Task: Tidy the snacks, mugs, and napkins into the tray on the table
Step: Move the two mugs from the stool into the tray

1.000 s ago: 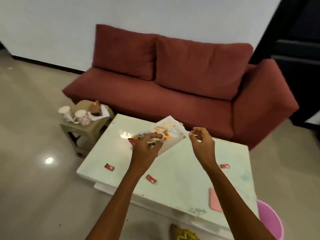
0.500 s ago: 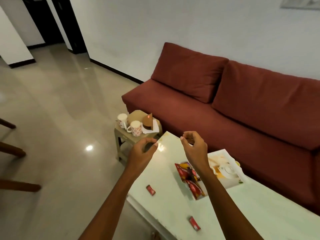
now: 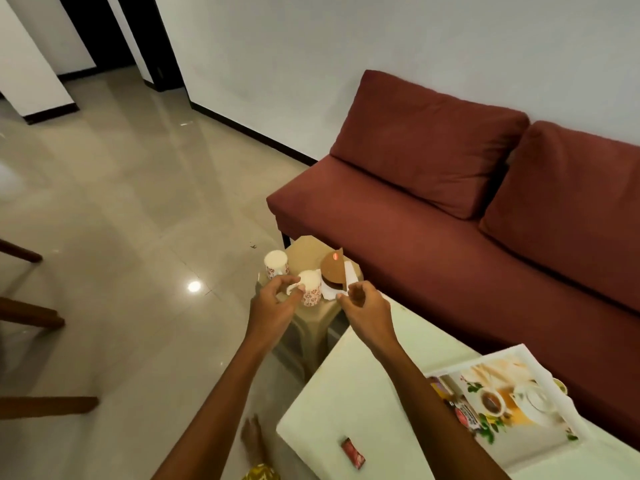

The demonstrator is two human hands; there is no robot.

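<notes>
Two white mugs with red patterns stand on a small beige stool (image 3: 311,323): the far mug (image 3: 276,264) and the near mug (image 3: 310,287). My left hand (image 3: 275,306) is at the near mug's handle, fingers curled apart, nothing gripped. My right hand (image 3: 363,308) hovers beside the brown napkin holder (image 3: 333,270) with white napkins (image 3: 349,277), fingers loosely curled and holding nothing. The printed tray (image 3: 512,403) lies on the white table (image 3: 363,393) at the right, with red snack packets (image 3: 465,415) at its left end. One red snack sachet (image 3: 353,452) lies loose on the table.
A dark red sofa (image 3: 450,220) runs behind the stool and table. Glossy tiled floor (image 3: 121,202) spreads to the left, with wooden chair legs (image 3: 31,317) at the left edge. My foot (image 3: 252,441) shows beside the table's near corner.
My view swung left from the table toward the stool. My left hand let go of the tray, which now lies on the table, and both hands reached to the mugs and napkin holder.
</notes>
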